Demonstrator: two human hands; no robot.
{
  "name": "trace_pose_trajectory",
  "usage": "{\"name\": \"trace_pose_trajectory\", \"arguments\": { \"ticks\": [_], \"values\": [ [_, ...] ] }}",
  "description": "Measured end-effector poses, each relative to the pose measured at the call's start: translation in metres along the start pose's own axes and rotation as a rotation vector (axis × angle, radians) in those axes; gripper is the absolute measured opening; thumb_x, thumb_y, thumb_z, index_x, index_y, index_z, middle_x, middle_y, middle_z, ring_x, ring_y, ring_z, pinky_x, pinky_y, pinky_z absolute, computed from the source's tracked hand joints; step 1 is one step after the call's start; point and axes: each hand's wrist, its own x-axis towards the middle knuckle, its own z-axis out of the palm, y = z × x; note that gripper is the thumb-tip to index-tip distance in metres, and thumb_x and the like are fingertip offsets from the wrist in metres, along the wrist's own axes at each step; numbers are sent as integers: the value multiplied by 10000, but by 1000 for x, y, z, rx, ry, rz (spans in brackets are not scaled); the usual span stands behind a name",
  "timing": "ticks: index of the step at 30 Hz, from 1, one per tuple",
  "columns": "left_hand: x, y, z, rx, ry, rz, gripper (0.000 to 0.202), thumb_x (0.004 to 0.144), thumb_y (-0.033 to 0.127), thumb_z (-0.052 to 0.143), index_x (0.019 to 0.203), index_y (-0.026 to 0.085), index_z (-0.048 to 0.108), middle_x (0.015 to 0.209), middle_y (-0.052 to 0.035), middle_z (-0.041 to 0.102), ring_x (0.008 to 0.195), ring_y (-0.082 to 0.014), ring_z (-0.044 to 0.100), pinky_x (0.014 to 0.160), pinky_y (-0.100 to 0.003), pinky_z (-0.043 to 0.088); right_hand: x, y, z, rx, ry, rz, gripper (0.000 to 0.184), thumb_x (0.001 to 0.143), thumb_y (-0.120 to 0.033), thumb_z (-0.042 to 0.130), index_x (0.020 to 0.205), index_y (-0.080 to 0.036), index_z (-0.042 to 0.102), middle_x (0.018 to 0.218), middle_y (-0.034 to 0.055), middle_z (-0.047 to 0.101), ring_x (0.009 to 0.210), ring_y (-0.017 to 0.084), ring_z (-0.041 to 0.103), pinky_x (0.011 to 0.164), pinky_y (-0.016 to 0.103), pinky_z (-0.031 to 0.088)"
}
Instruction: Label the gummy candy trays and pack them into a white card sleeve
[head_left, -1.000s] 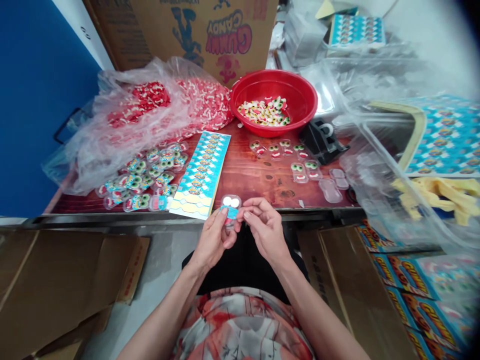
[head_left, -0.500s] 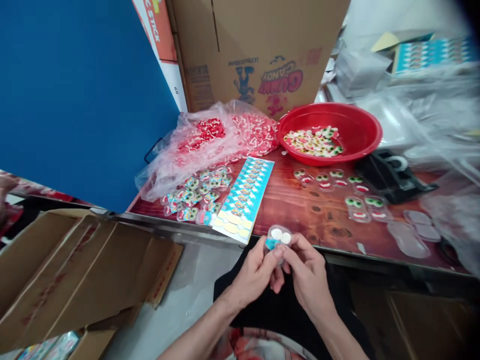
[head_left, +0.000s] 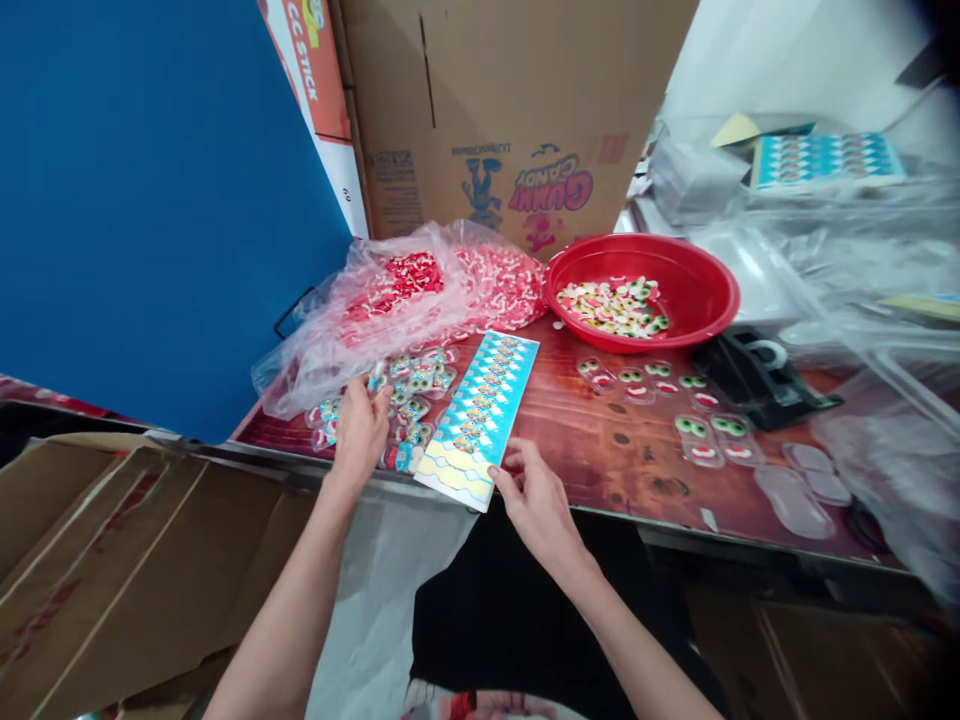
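Note:
My left hand (head_left: pixel 361 428) is over the pile of small clear plastic packs (head_left: pixel 420 380), which hold candy eyes and red-and-white lips under blue labels. Its thumb and index finger are apart, and nothing shows gripped between them. My right hand (head_left: pixel 538 505) is at the lower right edge of a blue and yellow sticker sheet (head_left: pixel 480 410). The thumb tip touches that edge, while the fingers are loosely bent and apart from it. Yellow backing shows at the sheet's near end, and its near corner juts past the table edge.
A clear bag of red-and-white candies (head_left: pixel 420 285) lies behind the pile. A red basin (head_left: pixel 701 300) holds loose candy pieces. Filled open trays (head_left: pixel 697 440), a black tape dispenser (head_left: pixel 757 375) and clear plastic moulds (head_left: pixel 795 500) are at right. An open carton (head_left: pixel 135 560) stands lower left.
The labelled pack has left both hands. My left hand has moved left to the pile of packs, and my right hand has moved slightly left to the sticker sheet's edge.

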Motion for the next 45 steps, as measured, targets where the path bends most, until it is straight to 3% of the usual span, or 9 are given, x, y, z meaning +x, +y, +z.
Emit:
{"name": "trace_pose_trajectory", "arguments": {
  "ticks": [4,8,12,15,19,26,31,40,45],
  "values": [
    [6,-19,8,224,114,56,503,892,378,614,1282,61,595,1470,-325,442,1309,-446,460,1054,-600,366,10,4,16,-121,23,61,444,843,-290,588,1272,-222,496,935,58,707,853,268,679,729,357,457],
    [-38,-15,16,48,-22,140,376,958,386,509,1167,119,673,1143,-191,684,1093,-323,606,1004,-491,445,21,12,21,59,59,166,492,756,-269,628,1226,-221,490,715,-25,647,694,217,640,637,306,438],
    [-72,4,28,-96,-203,142,320,908,342,571,1132,149,692,1051,-132,720,1013,-278,632,966,-441,462,21,14,8,535,17,267,545,678,-364,693,1159,-218,482,603,-94,564,436,110,448,432,221,319],
    [-82,23,36,-229,-285,87,317,850,321,630,1116,167,708,940,-84,719,871,-232,635,827,-363,484,14,12,-10,630,14,263,581,662,-382,711,1170,-206,490,613,-89,574,412,86,409,389,201,289],
    [-93,46,41,-564,-382,-178,374,734,331,742,1069,166,737,737,-11,672,637,-155,578,620,-274,434,0,24,-33,502,55,222,616,728,-379,675,1282,-205,469,664,-68,587,459,109,467,412,216,344],
    [-126,81,40,-1190,-482,-661,490,514,354,932,921,145,756,819,-43,765,725,-160,677,716,-277,527,-29,29,-49,-335,236,-116,321,834,-216,601,1142,-218,691,1100,118,626,962,269,632,790,400,532],
    [-138,93,42,-1238,-466,-638,418,522,320,941,861,152,762,764,-10,761,664,-121,659,687,-249,530,-27,3,-37,-267,94,-395,245,959,-172,502,1043,-221,727,1077,105,681,1032,242,646,955,387,514],
    [-142,91,35,-1257,-546,-645,439,531,284,942,926,168,789,847,-33,784,766,-123,688,772,-244,534,-16,4,-45,-147,-7,-287,188,932,-196,569,967,-238,748,1016,51,747,976,214,702,890,336,521],
    [-142,95,33,-1170,-454,-539,305,578,298,902,825,169,778,786,-14,765,696,-123,658,705,-249,533,-16,0,-51,-117,-54,-330,171,917,-204,590,934,-221,759,971,59,760,898,205,719,823,317,528]
  ]
}}
